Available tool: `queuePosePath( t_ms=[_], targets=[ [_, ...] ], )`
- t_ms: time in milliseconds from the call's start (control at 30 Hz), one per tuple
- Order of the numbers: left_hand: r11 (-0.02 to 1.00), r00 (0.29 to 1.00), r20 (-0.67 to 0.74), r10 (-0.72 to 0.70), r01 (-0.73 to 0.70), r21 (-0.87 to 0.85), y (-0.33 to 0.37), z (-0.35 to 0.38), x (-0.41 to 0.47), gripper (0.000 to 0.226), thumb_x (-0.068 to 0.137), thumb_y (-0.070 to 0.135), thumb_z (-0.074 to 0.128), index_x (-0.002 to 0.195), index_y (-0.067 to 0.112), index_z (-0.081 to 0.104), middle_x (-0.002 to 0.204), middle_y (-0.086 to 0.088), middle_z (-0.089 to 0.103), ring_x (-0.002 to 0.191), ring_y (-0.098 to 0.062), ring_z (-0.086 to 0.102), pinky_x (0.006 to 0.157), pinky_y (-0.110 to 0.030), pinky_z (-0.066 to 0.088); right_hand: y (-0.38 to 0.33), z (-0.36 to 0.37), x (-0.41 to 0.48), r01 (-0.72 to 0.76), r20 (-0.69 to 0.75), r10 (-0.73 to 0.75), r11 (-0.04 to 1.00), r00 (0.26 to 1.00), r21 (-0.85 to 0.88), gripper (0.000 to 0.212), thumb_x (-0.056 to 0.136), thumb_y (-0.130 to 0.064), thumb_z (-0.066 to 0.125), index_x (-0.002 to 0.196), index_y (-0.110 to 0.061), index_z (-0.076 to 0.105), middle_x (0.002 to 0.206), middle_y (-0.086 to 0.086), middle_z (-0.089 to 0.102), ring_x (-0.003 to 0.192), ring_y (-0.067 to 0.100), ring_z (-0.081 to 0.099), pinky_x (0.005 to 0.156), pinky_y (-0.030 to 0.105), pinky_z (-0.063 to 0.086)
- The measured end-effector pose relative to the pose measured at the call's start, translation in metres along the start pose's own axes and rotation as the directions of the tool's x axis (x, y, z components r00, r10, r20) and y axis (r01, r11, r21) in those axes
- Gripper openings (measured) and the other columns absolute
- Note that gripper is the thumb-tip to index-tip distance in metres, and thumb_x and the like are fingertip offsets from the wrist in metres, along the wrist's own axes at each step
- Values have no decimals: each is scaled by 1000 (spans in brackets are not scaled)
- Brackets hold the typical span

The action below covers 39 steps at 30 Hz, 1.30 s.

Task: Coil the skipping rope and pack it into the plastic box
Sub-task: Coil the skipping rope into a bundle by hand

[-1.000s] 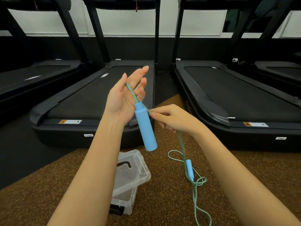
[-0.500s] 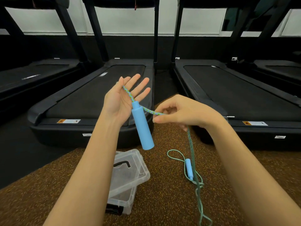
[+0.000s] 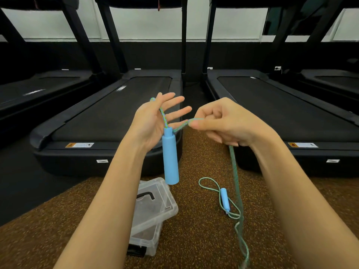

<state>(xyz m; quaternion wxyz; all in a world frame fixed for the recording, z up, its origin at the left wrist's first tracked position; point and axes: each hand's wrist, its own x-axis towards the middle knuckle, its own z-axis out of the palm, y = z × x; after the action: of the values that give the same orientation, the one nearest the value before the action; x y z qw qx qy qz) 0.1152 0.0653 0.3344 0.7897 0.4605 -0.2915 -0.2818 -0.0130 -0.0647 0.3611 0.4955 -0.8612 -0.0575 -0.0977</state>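
Dim rm, window backlight, wide-angle edge warp, rope blurred.

A gym: black motorised treadmills [image 3: 124, 105] with long running belts stand in a row on brown speckled rubber flooring [image 3: 198, 239], below a pale wall [image 3: 145, 24].

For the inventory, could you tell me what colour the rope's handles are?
Light blue, both handles, seen in the head view.

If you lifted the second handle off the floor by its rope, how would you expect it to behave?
The handle looks light and would likely dangle and swing, as the one under the left hand hangs. The rope seems floppy, lying in loose loops, so it may snag. Being round, the handle could roll if nudged.
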Motion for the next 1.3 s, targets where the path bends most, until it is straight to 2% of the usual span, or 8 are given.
queuePosePath(
  t_ms=[167,400,533,633,867,1067,1200,1300],
  targets=[
    [985,999,-14,-46,47,168,-8,-2,0,35,102,28,26,115,10,53,114,-8,65,88,-24,70,78,-43,56,-7,-9,-6,99,-72,-87,981,994,169,16,87,-14,54,73,-9,60,38,-3,45,21,1,23,26,9,17],
    [973,986,75,-149,132,192,-11,8,-1,34,101,27,28,109,9,55,105,-11,66,81,-22,72,69,-40,59,-7,-10,-5,183,-266,-170,983,949,27,20,94,-14,52,76,-17,61,42,-11,39,37,2,25,37,13,20],
    [958,962,173,-209,166,234,-10,16,-4,31,101,24,30,106,9,57,97,-9,68,78,-21,71,64,-37,60,-11,-9,-3,230,-335,-261,964,905,-129,18,96,-10,47,82,-16,57,47,-25,53,47,-6,51,47,6,37],
    [948,940,244,-238,170,271,-11,20,-6,28,100,18,32,99,9,58,86,-7,71,73,-21,71,58,-33,59,-10,-10,-2,218,-355,-270,959,895,-181,18,96,-11,47,83,-18,57,51,-29,54,53,-11,53,52,4,39],
    [933,857,382,-345,269,239,-14,27,-7,34,98,24,28,95,7,58,73,-6,68,54,-14,63,47,-22,51,-3,-15,0,200,-440,-235,972,867,-126,18,97,-17,47,82,-25,55,52,-26,54,49,-9,51,48,6,38],
    [929,805,465,-369,319,187,-11,33,-8,46,86,47,33,85,9,59,63,-4,63,33,-7,52,32,-14,40,13,-14,8,145,-548,-89,988,832,60,21,96,-29,49,76,-28,56,54,-13,37,42,1,28,39,13,23],
    [949,820,477,-316,275,157,-11,36,-10,35,84,38,41,89,10,60,60,-1,61,30,-4,48,29,-12,36,28,-6,17,90,-557,12,984,830,156,22,95,-32,48,76,-25,54,54,-12,39,44,2,30,41,17,25],
    [963,820,505,-268,250,106,-11,36,-10,39,95,29,35,83,13,69,59,1,61,30,-1,46,30,-10,35,40,3,22,51,-530,57,981,846,187,20,92,-37,51,76,-27,56,69,5,48,54,14,37,45,24,26]
  ],
)
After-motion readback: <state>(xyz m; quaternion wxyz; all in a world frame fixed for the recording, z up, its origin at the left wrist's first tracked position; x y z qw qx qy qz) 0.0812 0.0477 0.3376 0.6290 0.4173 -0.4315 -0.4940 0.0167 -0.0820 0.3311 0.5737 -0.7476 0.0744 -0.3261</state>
